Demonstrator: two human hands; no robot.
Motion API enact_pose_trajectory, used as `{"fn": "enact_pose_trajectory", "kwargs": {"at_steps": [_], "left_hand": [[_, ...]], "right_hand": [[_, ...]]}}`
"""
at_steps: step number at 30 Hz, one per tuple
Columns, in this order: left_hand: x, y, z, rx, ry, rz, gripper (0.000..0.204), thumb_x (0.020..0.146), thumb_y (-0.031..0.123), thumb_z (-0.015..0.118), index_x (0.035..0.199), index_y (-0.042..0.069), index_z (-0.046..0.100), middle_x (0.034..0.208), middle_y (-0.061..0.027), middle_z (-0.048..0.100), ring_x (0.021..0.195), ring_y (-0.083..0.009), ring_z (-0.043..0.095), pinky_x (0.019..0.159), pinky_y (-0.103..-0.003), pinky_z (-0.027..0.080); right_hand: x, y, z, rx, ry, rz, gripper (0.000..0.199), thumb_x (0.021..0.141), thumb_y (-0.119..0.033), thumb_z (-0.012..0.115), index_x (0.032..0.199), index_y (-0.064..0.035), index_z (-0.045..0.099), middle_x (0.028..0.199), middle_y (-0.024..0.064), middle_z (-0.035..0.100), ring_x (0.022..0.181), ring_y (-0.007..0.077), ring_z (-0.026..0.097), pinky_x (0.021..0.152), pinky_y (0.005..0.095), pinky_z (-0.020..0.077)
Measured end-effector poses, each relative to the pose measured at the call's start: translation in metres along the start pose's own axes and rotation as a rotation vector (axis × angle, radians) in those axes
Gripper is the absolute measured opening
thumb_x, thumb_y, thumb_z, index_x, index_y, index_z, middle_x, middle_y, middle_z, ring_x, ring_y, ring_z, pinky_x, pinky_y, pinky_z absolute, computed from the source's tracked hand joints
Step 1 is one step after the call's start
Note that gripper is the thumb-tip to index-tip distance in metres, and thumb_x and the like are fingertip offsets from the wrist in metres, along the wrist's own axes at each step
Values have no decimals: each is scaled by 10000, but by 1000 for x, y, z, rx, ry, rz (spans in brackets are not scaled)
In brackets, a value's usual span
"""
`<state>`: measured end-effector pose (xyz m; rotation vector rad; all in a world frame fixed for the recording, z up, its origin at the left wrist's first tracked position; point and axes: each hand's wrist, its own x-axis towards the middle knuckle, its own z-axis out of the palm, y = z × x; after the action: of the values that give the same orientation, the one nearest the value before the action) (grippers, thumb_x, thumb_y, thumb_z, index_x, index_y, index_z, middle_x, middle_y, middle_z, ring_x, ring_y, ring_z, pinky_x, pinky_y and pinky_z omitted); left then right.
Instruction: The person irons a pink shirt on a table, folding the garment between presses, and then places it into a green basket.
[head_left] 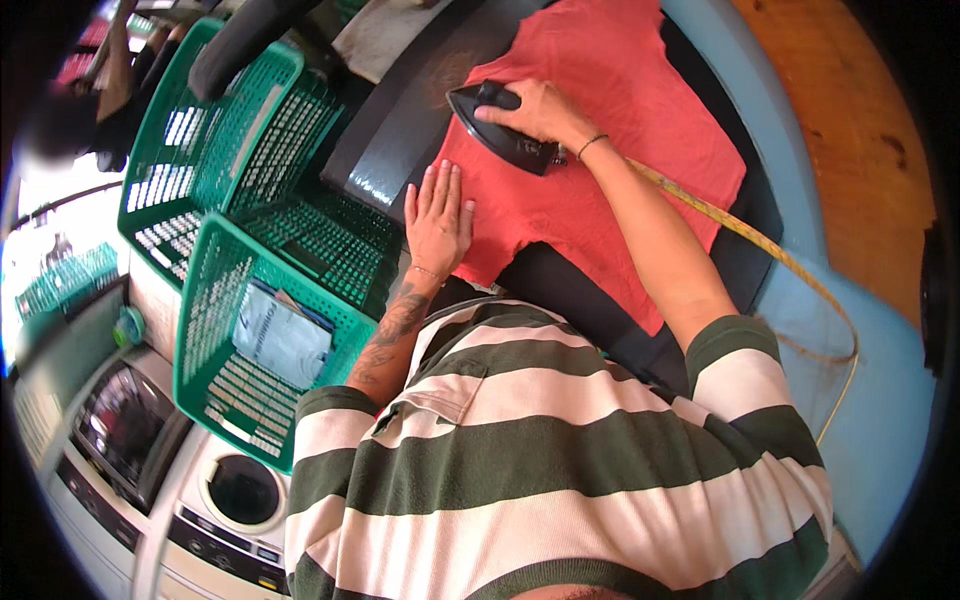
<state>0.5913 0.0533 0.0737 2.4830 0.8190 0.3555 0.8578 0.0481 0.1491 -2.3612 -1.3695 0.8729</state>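
The step in hand looks like pressing a coral-red garment (690, 170), which lies spread flat on the dark surface (400, 135) at the far side of the scene, just ahead of the person's body. The right hand (545, 110) has its grip closed around the handle of a clothes iron (510, 145), whose pointed nose is aimed toward the far left, over the cloth's left edge. The left hand (437, 225) grasps nothing; its palm is down and its fingers extended on the left margin of the fabric, near the iron but apart from it. A further stroke would, I judge, call for a level soleplate, light tension from the flat palm, and fingers clear of the hot metal. The garment is thin, soft and matt, with faint wrinkles, curved cut-outs and a tapering corner at the near right. The iron is hard and wedge-shaped, dark with a smooth casing. A yellow cord (740, 225), seemingly fabric-covered, runs right and loops over a smooth pale-blue panel (850, 370). To the left stand rigid green plastic baskets with slotted walls; the near basket (205, 300) holds a flat pale-blue bundle (283, 338), its material hard to tell.
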Motion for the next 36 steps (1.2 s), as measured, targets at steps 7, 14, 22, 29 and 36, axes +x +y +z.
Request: {"fn": "enact_pose_trajectory", "kwargs": {"at_steps": [7, 14, 22, 29, 36], "left_hand": [[80, 17, 19, -19, 129, 191, 498, 1037, 307, 484, 1472, 67, 478, 1522, -150, 464, 1394, -362, 421, 1149, -506, 307], [115, 13, 63, 352, -16, 318, 581, 1032, 440, 431, 1557, 196, 379, 1609, -53, 361, 1498, -287, 291, 1211, -559, 185], [119, 12, 69, 318, -68, 317, 600, 1042, 461, 418, 1573, 190, 347, 1636, -68, 310, 1525, -286, 231, 1220, -548, 140], [150, 7, 39, 156, -85, 221, 524, 1052, 335, 475, 1534, 137, 419, 1604, -92, 371, 1509, -320, 263, 1210, -537, 177], [263, 46, 78, 137, -76, 537, 502, 1059, 337, 439, 1510, 116, 445, 1573, -78, 422, 1487, -315, 312, 1205, -542, 193]], "right_hand": [[-169, 71, 22, 90, 126, 181, 606, 811, -607, 721, 1053, -51, 734, 982, 228, 719, 960, 414, 689, 819, 468, 547], [-325, 156, 26, 168, 256, 555, 622, 819, -586, 732, 1119, -41, 726, 1000, 198, 733, 965, 373, 706, 830, 433, 547], [-463, 241, 47, 339, 512, 1021, 550, 851, -515, 744, 1060, -6, 733, 940, 219, 736, 909, 368, 721, 791, 419, 529], [-384, 185, 13, 439, 519, 719, 534, 839, -519, 749, 1045, -26, 735, 937, 216, 736, 935, 346, 729, 789, 418, 549], [-169, 104, 3, 145, 337, 411, 576, 865, -590, 676, 864, -13, 678, 786, 244, 698, 808, 443, 695, 710, 499, 555]]}}
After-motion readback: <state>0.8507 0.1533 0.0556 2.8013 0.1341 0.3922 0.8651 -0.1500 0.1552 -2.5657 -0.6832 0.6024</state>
